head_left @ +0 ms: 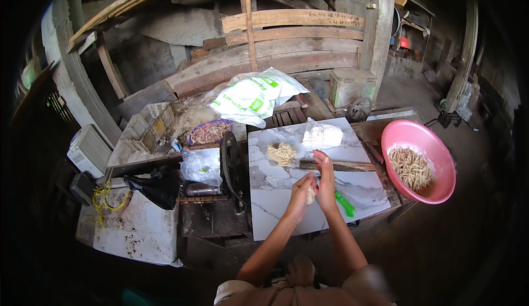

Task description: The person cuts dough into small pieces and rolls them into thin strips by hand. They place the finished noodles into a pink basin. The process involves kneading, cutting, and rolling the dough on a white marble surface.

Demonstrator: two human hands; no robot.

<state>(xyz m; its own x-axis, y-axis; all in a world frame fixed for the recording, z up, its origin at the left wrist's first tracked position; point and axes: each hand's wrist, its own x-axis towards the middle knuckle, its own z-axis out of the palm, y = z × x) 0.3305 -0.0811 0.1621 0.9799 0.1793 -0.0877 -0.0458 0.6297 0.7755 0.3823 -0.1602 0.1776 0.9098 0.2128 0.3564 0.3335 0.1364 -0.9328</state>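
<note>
From my distant post I view two bare hands right of centre in the frame, the left hand [299,196] and right hand [327,182] palm to palm, nearly closed around one small, pale piece of dough [311,196] above a white, grey-veined worktop [267,207]. Uneven pressure between the palms could, I judge, squash or split that piece, and a loose hold could drop it. A swing of the right forearm could knock the green-handled knife [345,204] just beside it; a bump could tip the round pink plastic basin [445,165] at the right of the frame. I count one knife, one basin, one tan, folded lump of dough [281,154] near the centre, one clear plastic bag of white powder [322,136] and one dark, narrow wooden strip [352,166]; the pale, finger-shaped pieces [410,169] heaped in the basin overlap too much for me to number.
</note>
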